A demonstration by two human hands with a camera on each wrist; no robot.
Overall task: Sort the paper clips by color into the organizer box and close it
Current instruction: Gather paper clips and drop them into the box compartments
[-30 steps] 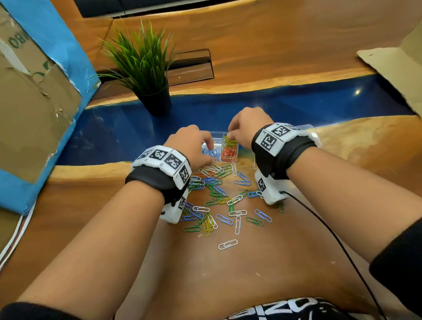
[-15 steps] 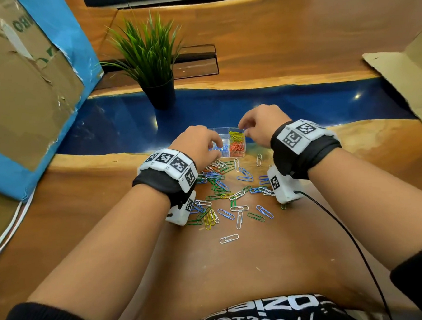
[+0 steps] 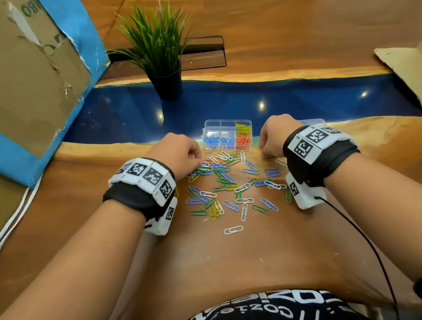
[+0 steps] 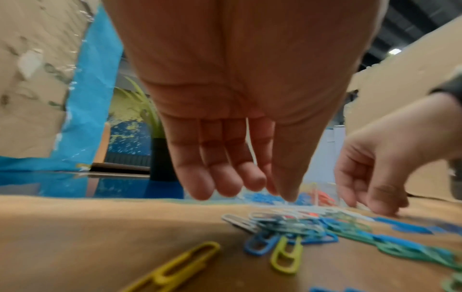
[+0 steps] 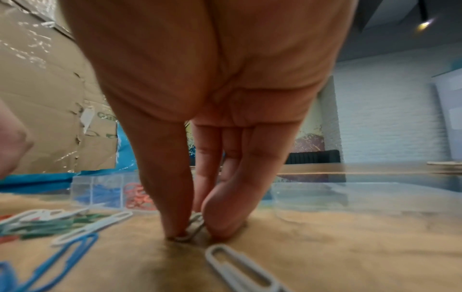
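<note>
The clear organizer box (image 3: 227, 124) stands open at the far edge of the wood. It holds blue clips at the front left, orange ones at the front right and yellow ones behind them. Loose paper clips (image 3: 227, 183) in white, blue, green and yellow lie scattered in front of it. My left hand (image 3: 195, 160) hovers over the pile's left end; its fingers (image 4: 202, 187) hang down relaxed and hold nothing. My right hand (image 3: 266, 154) is down on the table right of the box, thumb and forefinger pinching a white clip (image 5: 193, 225) that lies flat.
The box's clear lid (image 3: 312, 122) lies flat right of the box, behind my right hand. A potted plant (image 3: 166, 86) stands behind the box on the blue strip. Cardboard (image 3: 26, 72) leans at the left, with more cardboard (image 3: 406, 66) at the right. A black cable (image 3: 352, 228) trails from my right wrist.
Both hands have drawn back from over the box towards the pile. The right hand has dropped to the table and closed its thumb and forefinger on a white clip.
</note>
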